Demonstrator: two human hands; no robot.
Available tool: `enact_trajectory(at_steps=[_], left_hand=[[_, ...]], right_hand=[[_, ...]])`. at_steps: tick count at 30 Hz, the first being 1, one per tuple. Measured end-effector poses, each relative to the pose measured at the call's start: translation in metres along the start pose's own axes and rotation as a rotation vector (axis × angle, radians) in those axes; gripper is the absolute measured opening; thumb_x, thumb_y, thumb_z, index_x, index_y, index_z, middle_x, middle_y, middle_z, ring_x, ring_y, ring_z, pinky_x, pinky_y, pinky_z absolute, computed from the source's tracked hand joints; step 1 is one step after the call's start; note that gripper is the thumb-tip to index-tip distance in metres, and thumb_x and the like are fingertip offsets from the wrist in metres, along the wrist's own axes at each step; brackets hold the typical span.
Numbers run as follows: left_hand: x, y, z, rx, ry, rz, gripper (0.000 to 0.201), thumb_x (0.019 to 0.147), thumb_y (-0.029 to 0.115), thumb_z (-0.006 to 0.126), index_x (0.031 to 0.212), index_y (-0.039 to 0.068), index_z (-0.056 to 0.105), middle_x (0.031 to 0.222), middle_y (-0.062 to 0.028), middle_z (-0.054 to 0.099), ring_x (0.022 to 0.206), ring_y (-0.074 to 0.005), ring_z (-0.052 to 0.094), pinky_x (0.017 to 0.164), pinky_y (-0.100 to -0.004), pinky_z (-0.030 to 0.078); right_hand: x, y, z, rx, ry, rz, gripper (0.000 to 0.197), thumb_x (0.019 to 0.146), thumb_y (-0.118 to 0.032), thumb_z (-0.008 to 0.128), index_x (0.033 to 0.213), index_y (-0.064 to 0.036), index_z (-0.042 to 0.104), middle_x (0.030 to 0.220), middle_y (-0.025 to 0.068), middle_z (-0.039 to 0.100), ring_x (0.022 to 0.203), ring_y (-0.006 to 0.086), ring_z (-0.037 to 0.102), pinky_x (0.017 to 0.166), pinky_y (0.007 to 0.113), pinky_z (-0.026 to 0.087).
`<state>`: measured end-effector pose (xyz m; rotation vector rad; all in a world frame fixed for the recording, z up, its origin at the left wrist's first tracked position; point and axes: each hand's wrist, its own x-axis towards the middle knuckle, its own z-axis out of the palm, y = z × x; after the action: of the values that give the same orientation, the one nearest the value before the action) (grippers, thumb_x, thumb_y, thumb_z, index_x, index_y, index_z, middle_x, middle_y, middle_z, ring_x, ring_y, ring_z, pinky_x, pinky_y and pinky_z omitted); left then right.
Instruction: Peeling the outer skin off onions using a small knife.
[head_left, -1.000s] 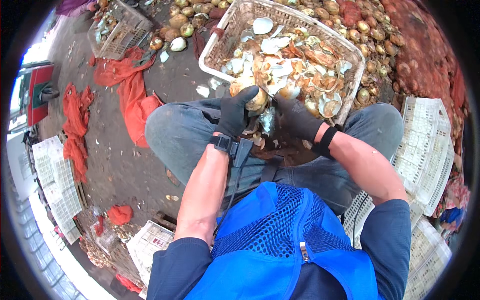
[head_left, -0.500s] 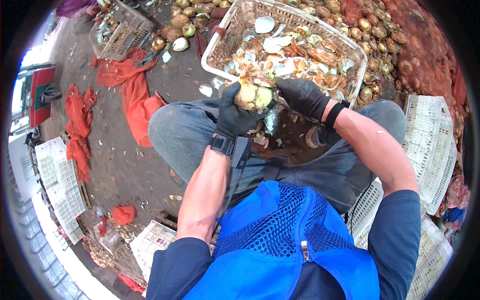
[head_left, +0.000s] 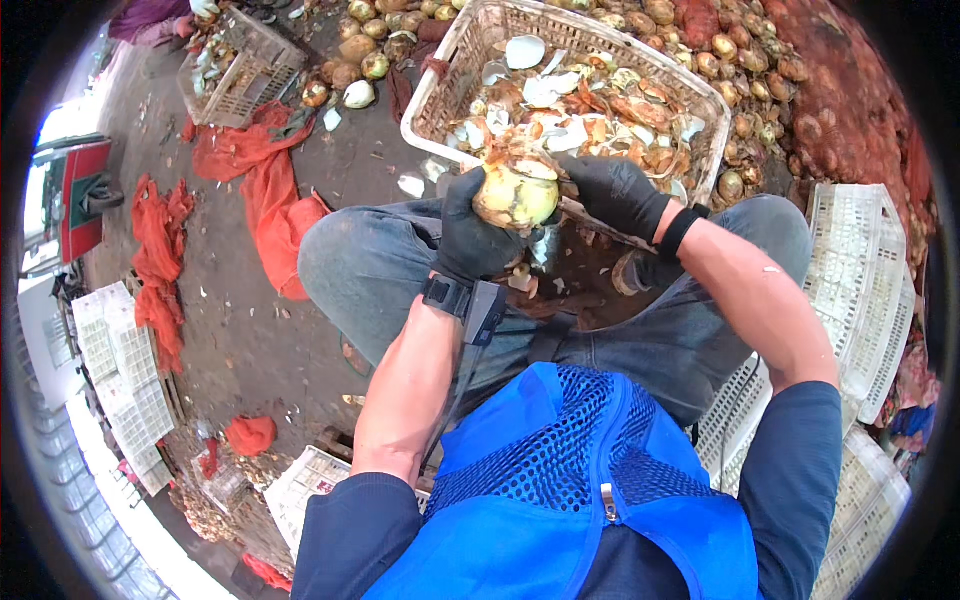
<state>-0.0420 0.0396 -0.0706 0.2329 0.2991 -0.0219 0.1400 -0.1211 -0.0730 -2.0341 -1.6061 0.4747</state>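
Onion (head_left: 515, 196), pale yellow-green and partly peeled, sits in my left hand (head_left: 470, 235), held up over my knees just short of the near rim of the white plastic basket (head_left: 440, 95). The left hand wears a black glove and its fingers wrap around the onion's underside and left flank, so it is closed on the bulb. My right hand (head_left: 615, 192), also in a black glove, is curled at the onion's right side, touching it; it grips something thin that runs back toward my right knee, but I cannot tell what it is. A strip of loose brown skin hangs at the top of the onion.

The basket holds a heap of papery skins and white onion trimmings (head_left: 590, 95). Beyond its far right corner unpeeled onions (head_left: 740, 50) lie piled on the floor, next to a red mesh sack (head_left: 850, 100). Red netting (head_left: 265, 185) lies crumpled on the floor to my left, near a second, smaller basket (head_left: 240, 65). Stacked white crates (head_left: 860, 280) stand beside my right leg. I wear a blue mesh vest (head_left: 560, 480).
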Motion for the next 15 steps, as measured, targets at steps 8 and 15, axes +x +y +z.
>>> enact_trajectory(at_steps=[8,15], left_hand=[[0.016,0.006,-0.008,0.101,0.068,0.089,0.076,0.092,0.056,0.058,0.146,0.003,0.046,0.138,-0.0203,0.059,0.120,-0.0384,0.063,0.095,-0.0545,0.056],[0.013,0.010,0.011,-0.081,-0.023,-0.011,0.041,0.098,0.023,0.061,0.132,0.000,0.056,0.124,-0.0168,0.068,0.112,-0.0289,0.069,0.097,-0.0443,0.058]], right_hand=[[0.004,0.003,0.019,0.048,0.080,0.060,0.048,0.090,-0.027,0.068,0.134,-0.0123,0.055,0.088,0.0189,0.069,0.084,0.0399,0.069,0.069,0.049,0.054],[0.003,-0.009,-0.002,0.085,0.053,0.063,0.040,0.089,-0.025,0.071,0.124,-0.0076,0.061,0.085,0.0223,0.068,0.085,0.0450,0.067,0.072,0.050,0.054]])
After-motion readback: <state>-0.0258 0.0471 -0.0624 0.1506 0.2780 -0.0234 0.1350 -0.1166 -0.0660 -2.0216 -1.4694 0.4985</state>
